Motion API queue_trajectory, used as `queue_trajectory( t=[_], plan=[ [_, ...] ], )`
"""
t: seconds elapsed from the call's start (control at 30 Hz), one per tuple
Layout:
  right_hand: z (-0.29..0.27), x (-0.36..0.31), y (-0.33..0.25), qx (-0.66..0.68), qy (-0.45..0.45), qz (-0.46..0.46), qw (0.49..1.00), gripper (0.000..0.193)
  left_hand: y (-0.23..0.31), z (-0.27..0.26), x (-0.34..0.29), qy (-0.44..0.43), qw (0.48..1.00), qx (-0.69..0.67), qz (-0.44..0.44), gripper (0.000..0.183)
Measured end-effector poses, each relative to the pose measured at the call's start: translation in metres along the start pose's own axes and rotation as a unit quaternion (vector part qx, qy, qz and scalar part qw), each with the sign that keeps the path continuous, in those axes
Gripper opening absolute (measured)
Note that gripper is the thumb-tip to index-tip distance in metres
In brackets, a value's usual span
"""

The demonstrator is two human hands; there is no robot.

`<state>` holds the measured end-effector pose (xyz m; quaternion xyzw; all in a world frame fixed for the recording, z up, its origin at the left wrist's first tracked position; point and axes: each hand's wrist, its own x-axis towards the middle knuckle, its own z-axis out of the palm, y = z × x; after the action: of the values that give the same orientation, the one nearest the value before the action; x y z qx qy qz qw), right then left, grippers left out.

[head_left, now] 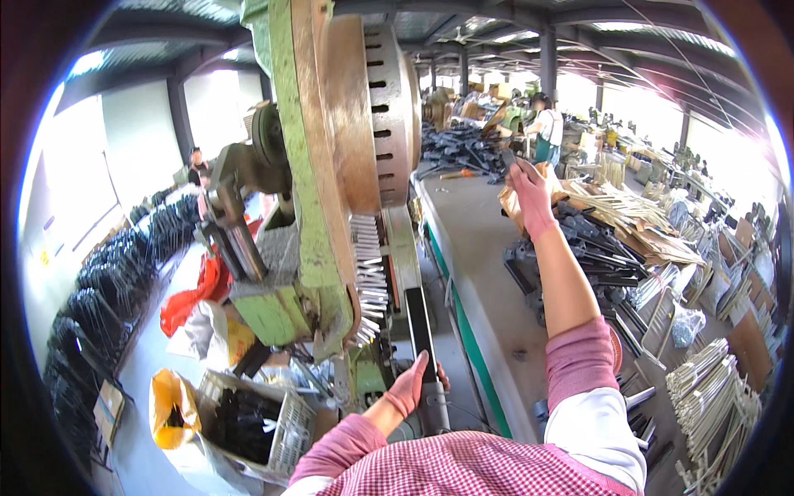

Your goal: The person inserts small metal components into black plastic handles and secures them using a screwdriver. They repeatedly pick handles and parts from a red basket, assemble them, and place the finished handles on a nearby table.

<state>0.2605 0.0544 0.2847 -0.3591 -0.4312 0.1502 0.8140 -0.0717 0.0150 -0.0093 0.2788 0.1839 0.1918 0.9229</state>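
Observation:
My left hand (407, 387) is closed around a long black bar (419, 324) close to my body, beside the green machine (308, 165). A grey metal end (432, 411) of the piece shows below my fingers. My right arm stretches far forward over the grey bench, and my right hand (529, 194) is closed on a small dark flat piece (509, 157). Just beyond that hand is a heap of black parts (463, 149). How my right fingers grip the piece is partly hidden by the back of the hand.
The machine's large wheel (392, 116) rises ahead, above a rack of light metal rods (368, 277). A green-edged bench (467, 223) carries black parts (591, 248) at right. A plastic crate (285, 430) stands lower left. Another person (546, 128) works beyond the bench.

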Motion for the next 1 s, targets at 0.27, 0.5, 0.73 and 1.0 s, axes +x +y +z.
queue_trajectory(
  t=[0.27, 0.5, 0.73, 1.0],
  plan=[
    [0.025, -0.004, -0.022, -0.2, -0.071, 0.093, 0.973, 0.02, 0.009, 0.007, -0.017, -0.003, 1.0, 0.011, -0.025, 0.046],
    [-0.025, -0.216, 0.002, -0.151, -0.37, 0.346, 0.849, 0.022, 0.045, 0.024, -0.025, -0.015, 0.997, 0.018, 0.076, 0.044],
    [-0.016, -0.307, 0.02, -0.077, -0.341, 0.391, 0.852, 0.019, 0.05, 0.025, -0.015, -0.001, 0.992, -0.079, 0.102, 0.044],
    [0.014, -0.346, 0.044, -0.081, -0.183, 0.485, 0.851, 0.02, 0.042, 0.003, -0.016, 0.011, 0.987, -0.143, 0.077, 0.039]
  ],
)
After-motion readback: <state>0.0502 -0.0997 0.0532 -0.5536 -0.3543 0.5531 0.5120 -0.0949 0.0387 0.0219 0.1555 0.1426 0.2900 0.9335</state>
